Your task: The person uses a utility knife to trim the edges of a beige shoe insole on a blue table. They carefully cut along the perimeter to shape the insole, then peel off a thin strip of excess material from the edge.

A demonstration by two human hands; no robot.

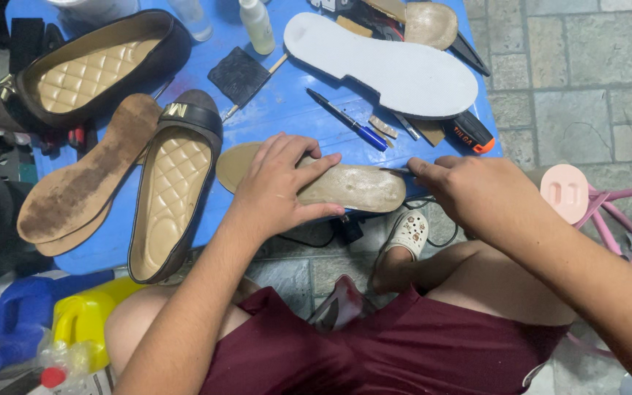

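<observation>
Near edge of blue table (272,110): tan insole (360,186) lies flat, long axis L–R, toe end to the right. Left hand (279,186) pressed palm-down on its middle, fingers spread and flat, pinning it, not closed round anything. Right hand (469,190) at insole's right tip, fingers pinched shut on a thin blade (396,171); tool type unclear, tip touching the insole edge. Judgement: edge-trimming step under way; next stroke needs firm hold-down and blade kept clear of the left fingertips. Left of it, black flat shoe (173,194) w/ quilted tan lining, near end hanging over table edge; beside that, worn brown soles (82,183), stacked. Mid-table: blue pen (349,121), orange-black utility knife (469,132), black sponge brush (239,73). Far: large white sole blank (389,69), second black shoe (96,69) far left, small bottle (257,25).
</observation>
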